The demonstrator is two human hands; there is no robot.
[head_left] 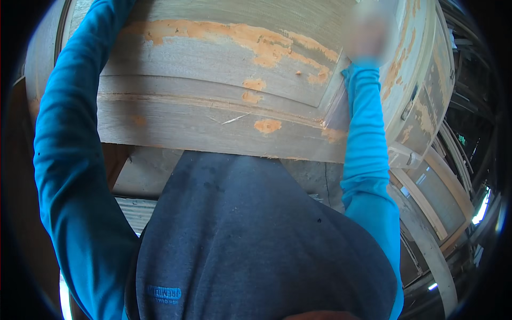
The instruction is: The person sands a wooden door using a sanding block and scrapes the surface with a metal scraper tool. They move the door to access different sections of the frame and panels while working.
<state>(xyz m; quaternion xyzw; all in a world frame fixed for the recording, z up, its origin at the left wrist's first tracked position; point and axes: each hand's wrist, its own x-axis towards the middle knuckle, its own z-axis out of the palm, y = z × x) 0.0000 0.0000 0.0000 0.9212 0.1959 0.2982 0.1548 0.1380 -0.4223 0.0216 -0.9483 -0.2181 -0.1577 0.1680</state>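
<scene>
door: wooden door [213, 80], orange filler patches
right hand [368, 32]: blurred, against the door's right edge; grip unclear
left hand: out of view past the door's top-left

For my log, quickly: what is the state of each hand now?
Left hand: out of view, past the top edge.
Right hand: blurred, on the pale wooden door panel with orange filler patches; grip cannot be told.

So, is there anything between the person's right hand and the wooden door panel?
Nothing visible. The right hand, blurred in the picture, lies against the wooden door panel near its moulded corner. The left hand is out of view past the top edge.
</scene>
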